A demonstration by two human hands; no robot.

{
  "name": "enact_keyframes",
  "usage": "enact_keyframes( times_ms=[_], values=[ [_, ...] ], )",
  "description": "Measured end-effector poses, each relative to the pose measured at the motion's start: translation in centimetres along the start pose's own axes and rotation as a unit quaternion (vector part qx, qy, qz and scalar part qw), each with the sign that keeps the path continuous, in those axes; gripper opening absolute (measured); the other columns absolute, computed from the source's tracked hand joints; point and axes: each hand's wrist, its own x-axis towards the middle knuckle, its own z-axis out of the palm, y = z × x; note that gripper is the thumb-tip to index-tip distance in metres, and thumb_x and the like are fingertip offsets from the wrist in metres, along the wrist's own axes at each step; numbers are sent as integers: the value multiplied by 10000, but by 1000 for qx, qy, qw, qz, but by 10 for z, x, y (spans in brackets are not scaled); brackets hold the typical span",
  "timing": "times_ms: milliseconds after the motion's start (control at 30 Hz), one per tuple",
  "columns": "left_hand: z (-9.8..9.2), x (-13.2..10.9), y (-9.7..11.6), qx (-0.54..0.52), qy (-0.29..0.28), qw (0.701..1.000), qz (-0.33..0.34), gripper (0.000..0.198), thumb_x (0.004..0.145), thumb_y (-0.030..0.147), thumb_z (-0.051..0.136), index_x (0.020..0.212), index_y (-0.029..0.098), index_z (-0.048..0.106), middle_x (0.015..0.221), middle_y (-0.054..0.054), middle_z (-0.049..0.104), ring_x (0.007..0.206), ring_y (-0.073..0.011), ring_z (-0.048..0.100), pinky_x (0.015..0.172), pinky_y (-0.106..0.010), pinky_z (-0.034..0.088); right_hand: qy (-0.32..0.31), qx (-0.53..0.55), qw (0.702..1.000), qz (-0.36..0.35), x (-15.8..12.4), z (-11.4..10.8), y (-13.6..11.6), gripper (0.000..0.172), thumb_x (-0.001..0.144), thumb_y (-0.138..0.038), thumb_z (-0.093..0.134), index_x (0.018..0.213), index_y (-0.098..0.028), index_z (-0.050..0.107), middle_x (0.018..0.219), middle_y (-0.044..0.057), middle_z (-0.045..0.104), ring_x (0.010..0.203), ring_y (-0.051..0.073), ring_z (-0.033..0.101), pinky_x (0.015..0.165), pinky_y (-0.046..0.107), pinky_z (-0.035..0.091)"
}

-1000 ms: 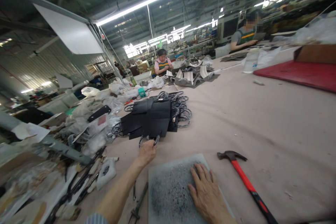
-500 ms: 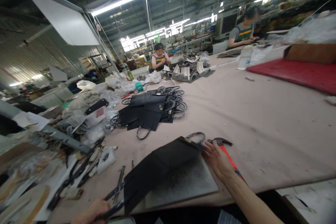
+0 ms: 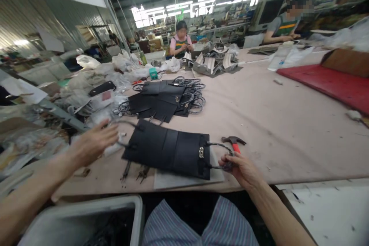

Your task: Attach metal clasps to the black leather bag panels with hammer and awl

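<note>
A flat black bag panel (image 3: 168, 149) with a metal clasp lies spread over a grey pad (image 3: 184, 180) at the table's front edge. My right hand (image 3: 240, 167) is closed on the panel's right loop handle (image 3: 220, 156). My left hand (image 3: 93, 142) hovers at the panel's left loop handle (image 3: 123, 127), fingers stretched out and apart; whether they touch it is unclear. A red-handled hammer (image 3: 234, 143) lies just behind my right hand. A stack of similar black panels (image 3: 161, 100) with looped handles sits further back.
Pliers and small tools (image 3: 138, 171) lie under the panel's front left. Plastic bags and clutter (image 3: 92, 96) fill the left side. A red mat (image 3: 331, 84) is at the right. A grey bin (image 3: 86, 219) sits below the table edge. Two people work at the far end.
The black panel has been laid out flat on the pad. My left hand has risen from below to the left handle. My right hand now grips the right handle. The camera has tilted down.
</note>
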Motion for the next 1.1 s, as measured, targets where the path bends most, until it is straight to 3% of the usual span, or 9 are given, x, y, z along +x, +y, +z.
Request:
enact_keyframes(
  times_ms=[67,133,200,300,433,500,567,933,1100],
  values=[
    [-26,62,-25,29,92,995,-30,417,836,84,456,1182,159,677,1577,-14,483,1559,-273,256,1272,-620,118,10,27,999,16,-26,7,21,427,499,-278,971,781,-170,669,870,56,757,844,251,734,693,353,590],
    [-33,119,-33,43,206,965,-156,449,934,181,501,1376,136,565,1717,-20,202,1596,-323,68,1279,-624,59,8,53,998,29,-51,19,49,468,487,-343,992,805,-179,689,956,54,765,949,251,723,770,363,592],
    [-18,164,-20,-24,253,928,-274,469,971,240,535,1427,129,531,1669,-75,309,1548,-303,247,1281,-534,212,0,59,996,65,-72,31,82,503,492,-394,999,849,-190,710,986,40,763,969,237,715,813,361,582],
    [41,190,33,-141,166,919,-328,376,954,219,576,1300,83,627,1373,-146,631,1337,-285,538,1172,-461,405,-3,62,989,133,-88,43,125,577,491,-465,995,921,-200,716,985,39,763,928,233,725,781,341,561],
    [139,154,115,-216,3,912,-350,390,969,355,584,1266,110,649,1288,-172,687,1244,-302,627,1095,-419,474,-14,60,978,201,-89,47,156,631,467,-504,990,927,-184,701,907,55,771,843,221,736,706,303,533],
    [174,129,145,-239,-62,896,-368,476,979,409,560,1327,88,604,1366,-215,633,1314,-330,581,1125,-441,452,-32,56,975,214,-87,47,160,625,462,-479,995,920,-176,697,878,57,773,797,207,735,679,291,525],
    [196,114,164,-241,-65,897,-365,557,954,428,596,1374,63,563,1474,-253,534,1412,-366,485,1180,-480,398,-44,53,974,216,-85,48,160,638,449,-460,1003,925,-169,693,865,61,776,764,193,733,669,285,529],
    [224,117,173,-299,31,895,-330,523,916,373,670,1376,135,592,1570,-192,465,1516,-368,351,1270,-560,247,-61,-49,970,229,-76,54,159,723,465,-638,951,944,-166,686,831,65,772,678,169,725,598,249,507],
    [202,83,142,-374,100,847,-365,345,960,275,577,1276,172,670,1376,-128,659,1308,-240,601,1149,-382,456,-223,-277,907,226,-84,40,127,672,670,-806,731,804,-148,707,737,91,749,569,169,673,540,262,439]
  ],
)
